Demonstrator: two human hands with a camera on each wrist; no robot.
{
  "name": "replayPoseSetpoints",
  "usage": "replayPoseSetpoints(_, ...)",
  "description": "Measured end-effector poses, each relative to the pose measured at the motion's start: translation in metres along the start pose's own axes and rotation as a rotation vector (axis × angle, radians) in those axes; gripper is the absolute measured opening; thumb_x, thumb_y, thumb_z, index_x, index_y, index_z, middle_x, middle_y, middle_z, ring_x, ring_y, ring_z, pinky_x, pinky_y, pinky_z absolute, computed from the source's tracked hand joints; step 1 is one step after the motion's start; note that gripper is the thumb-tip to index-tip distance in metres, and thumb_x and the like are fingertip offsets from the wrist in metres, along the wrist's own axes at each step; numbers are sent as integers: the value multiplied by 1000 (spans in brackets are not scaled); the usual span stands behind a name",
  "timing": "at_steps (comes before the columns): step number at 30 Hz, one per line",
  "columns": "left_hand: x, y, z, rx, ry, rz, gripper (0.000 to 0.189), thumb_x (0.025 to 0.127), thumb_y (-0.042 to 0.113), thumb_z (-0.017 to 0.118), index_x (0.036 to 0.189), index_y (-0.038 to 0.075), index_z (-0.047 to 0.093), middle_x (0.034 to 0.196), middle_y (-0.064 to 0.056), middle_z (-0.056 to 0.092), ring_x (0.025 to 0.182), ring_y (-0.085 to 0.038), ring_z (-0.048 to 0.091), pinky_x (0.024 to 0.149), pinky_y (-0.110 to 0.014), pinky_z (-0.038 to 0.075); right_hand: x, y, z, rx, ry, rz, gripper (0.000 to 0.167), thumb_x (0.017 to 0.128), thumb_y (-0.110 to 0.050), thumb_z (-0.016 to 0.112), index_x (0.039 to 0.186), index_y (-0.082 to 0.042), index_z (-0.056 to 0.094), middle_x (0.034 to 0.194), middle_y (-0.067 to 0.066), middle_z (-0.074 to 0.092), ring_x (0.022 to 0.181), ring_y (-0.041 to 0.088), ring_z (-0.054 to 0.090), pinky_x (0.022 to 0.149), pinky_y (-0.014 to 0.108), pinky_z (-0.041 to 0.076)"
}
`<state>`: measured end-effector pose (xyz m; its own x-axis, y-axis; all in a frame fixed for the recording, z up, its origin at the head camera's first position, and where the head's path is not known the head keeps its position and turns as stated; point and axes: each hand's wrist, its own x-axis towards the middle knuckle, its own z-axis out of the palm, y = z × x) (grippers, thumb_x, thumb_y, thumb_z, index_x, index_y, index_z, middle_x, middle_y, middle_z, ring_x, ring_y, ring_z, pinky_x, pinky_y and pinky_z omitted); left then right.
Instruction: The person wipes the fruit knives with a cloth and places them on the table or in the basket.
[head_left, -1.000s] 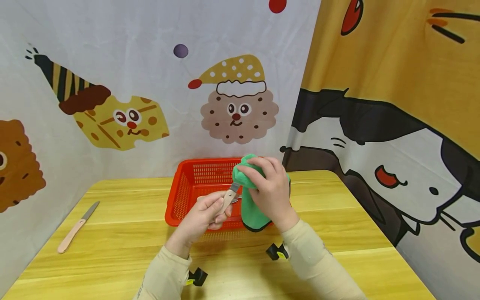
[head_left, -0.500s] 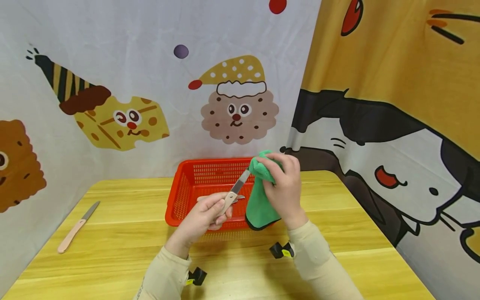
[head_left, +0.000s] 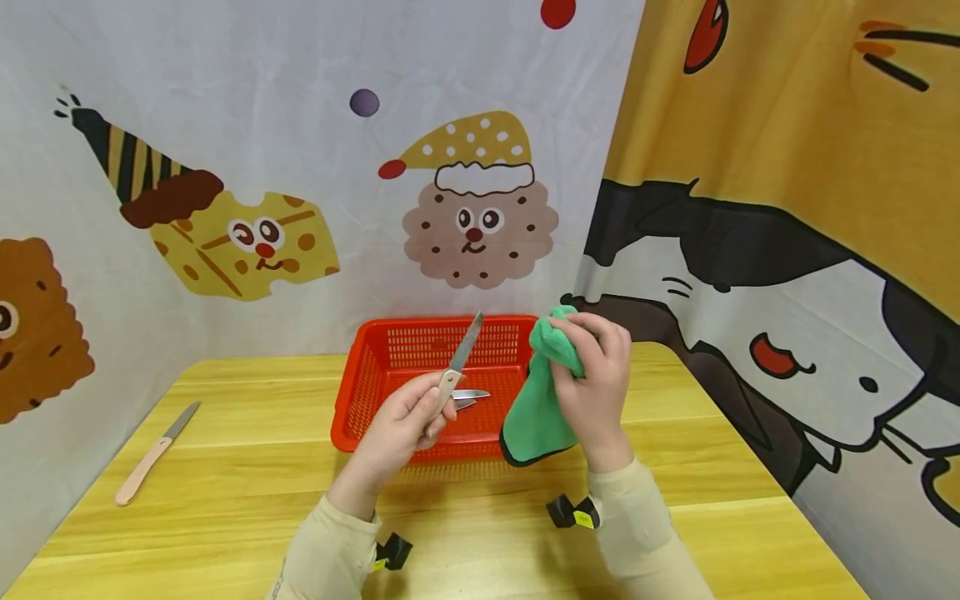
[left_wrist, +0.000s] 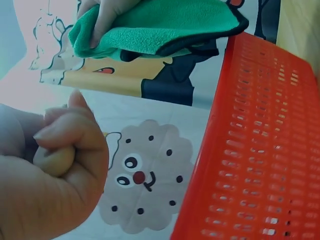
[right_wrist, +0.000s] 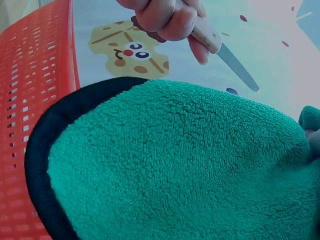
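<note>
My left hand (head_left: 408, 417) grips the light wooden handle of a knife (head_left: 466, 343), its bare blade pointing up and away above the basket. In the right wrist view the same knife (right_wrist: 239, 67) juts out from the curled fingers. My right hand (head_left: 596, 387) bunches a green towel (head_left: 536, 417) with black edging; the rest hangs down by the basket's right side. Blade and towel are apart. Beneath my left hand, metal blades (head_left: 471, 394) show inside the red plastic basket (head_left: 347, 417); whatever they belong to is partly hidden by the hand.
Another knife (head_left: 157, 454) with a wooden handle lies on the left of the wooden table (head_left: 262, 500). Behind the table hangs a white curtain (head_left: 300, 100) with cartoon prints, and a yellow printed one (head_left: 787, 125) is on the right.
My right hand has drawn the towel off the blade, rightward, so the whole blade now shows. My left hand has shifted slightly left, and the knife stands a bit steeper.
</note>
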<state>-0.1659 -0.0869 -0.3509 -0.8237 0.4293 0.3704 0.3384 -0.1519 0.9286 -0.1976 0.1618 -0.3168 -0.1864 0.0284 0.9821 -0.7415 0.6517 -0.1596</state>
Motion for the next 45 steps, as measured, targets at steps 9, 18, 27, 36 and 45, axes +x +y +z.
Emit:
replayPoseSetpoints(9, 1, 3, 6, 664, 325, 219, 28, 101, 4, 54, 128, 4, 60, 92, -4, 63, 82, -17, 60, 70, -33, 52, -11, 0, -2, 23, 13, 61, 26, 83, 4, 73, 107, -6, 75, 109, 18, 64, 95, 39, 54, 89, 43, 38)
replayPoseSetpoints(18, 2, 3, 6, 961, 482, 514, 32, 91, -4, 65, 123, 0, 59, 98, -11, 60, 86, -26, 56, 71, -37, 51, -20, 0, -2, 49, 7, 107, 25, 85, 1, 71, 108, -7, 75, 110, 18, 64, 98, 38, 55, 90, 41, 37)
replayPoseSetpoints(27, 2, 2, 8, 1073, 600, 581, 39, 86, -3, 72, 123, 1, 62, 96, -14, 60, 78, -29, 57, 61, -40, 51, -27, -5, 2, 53, 9, 67, 27, 81, 2, 71, 107, -6, 75, 108, 19, 63, 91, 39, 53, 85, 42, 36)
replayPoseSetpoints(36, 4, -1, 10, 1186, 658, 656, 29, 91, 4, 70, 119, 3, 66, 90, -15, 60, 73, -31, 60, 52, -42, 53, -24, -30, 11, 10, 9, -146, 15, 93, -12, 65, 103, -9, 74, 106, 17, 64, 93, 38, 56, 82, 47, 42)
replayPoseSetpoints(45, 5, -6, 15, 1214, 622, 693, 24, 93, 4, 68, 117, 3, 68, 85, -14, 60, 66, -29, 57, 47, -38, 48, -19, -53, 27, 52, -66, -427, 13, 94, -16, 69, 106, -14, 73, 107, 12, 66, 95, 33, 58, 82, 40, 53)
